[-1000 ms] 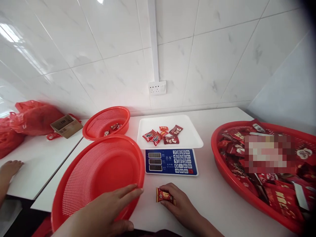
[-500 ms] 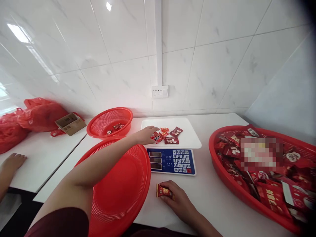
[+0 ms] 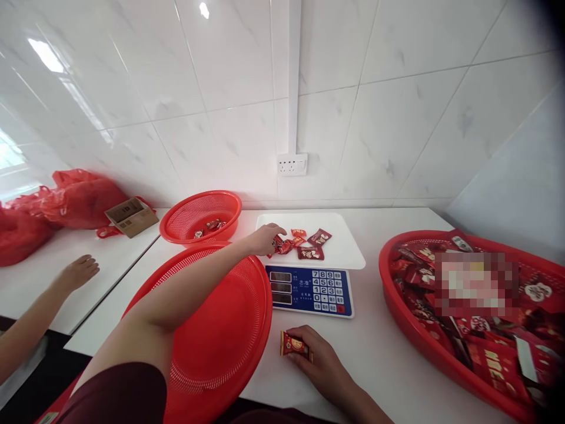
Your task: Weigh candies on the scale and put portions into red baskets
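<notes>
My left hand [image 3: 266, 239] reaches over the white weighing pan [image 3: 339, 247] of a scale, its fingers closed on a red-and-black wrapped candy [image 3: 283, 245]. Small orange-red packets [image 3: 298, 233] and dark red packets [image 3: 311, 252] lie just right of it on the pan. Below the pan is the scale's blue keypad panel [image 3: 304, 290]. My right hand [image 3: 318, 357] rests on the table in front of the scale, holding a red-and-gold snack packet [image 3: 295, 345] between thumb and fingers. Under my left forearm stands a large red plastic basket [image 3: 216, 335].
At right, a wide red basket [image 3: 408, 335] is heaped with red packets. A smaller red basket [image 3: 198, 206] with a few packets stands at back left. Farther left are red plastic bags [image 3: 88, 197], a cardboard box [image 3: 132, 217] and another person's hand [image 3: 78, 273].
My left fingers have closed on the red-and-black candy and shifted slightly. The other person's hand has moved rightward over the left table. My right hand stays with its packet.
</notes>
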A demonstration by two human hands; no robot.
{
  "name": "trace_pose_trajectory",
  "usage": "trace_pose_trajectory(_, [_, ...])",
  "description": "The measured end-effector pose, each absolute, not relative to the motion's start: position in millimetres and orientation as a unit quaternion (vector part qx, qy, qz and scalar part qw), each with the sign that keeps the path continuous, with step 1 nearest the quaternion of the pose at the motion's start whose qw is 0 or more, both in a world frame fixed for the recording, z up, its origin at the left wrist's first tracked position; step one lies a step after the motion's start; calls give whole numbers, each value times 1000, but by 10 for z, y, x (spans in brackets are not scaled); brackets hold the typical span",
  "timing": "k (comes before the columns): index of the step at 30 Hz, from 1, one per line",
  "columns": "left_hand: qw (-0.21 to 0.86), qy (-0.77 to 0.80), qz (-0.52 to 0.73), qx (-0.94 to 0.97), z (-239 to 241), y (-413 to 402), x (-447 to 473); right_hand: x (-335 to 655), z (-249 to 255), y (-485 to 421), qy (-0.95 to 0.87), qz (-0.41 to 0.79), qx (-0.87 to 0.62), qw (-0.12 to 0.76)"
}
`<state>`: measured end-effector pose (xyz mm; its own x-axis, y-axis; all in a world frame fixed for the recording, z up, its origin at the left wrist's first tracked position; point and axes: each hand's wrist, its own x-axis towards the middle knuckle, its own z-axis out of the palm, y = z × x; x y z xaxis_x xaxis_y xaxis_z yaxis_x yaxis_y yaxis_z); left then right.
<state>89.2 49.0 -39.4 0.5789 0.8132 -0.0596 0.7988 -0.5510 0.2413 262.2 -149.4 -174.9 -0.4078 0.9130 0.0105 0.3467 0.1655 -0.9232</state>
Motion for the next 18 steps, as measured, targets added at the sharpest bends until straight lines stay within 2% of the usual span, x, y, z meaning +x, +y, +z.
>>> trace_pose_trajectory(5, [139, 508, 90, 845, -411, 493, 851, 2614, -1766, -1488, -700, 459, -452, 308])
trace_pose_trajectory(9, [186, 542, 132, 809, -163, 407, 752, 2614, -1745, -1491, -701, 458, -456, 302])
trace_pose_trajectory(11, [224, 532, 112, 809, 66, 322, 591, 2618, -1727, -1494, -700, 461, -455, 301])
trace_pose_trajectory(14, [287, 482, -1, 828, 389, 194, 277, 2620, -1710, -1493, -697, 467, -454, 301])
trace_pose_trajectory(16, [284, 455, -38, 843, 481, 134, 150, 2616, -1708, -1491, -696, 468, -454, 301])
trace_pose_trajectory(18, [267, 452, -24, 851, 424, 100, 177, 2609, -1712, -1489, -697, 467, -454, 301])
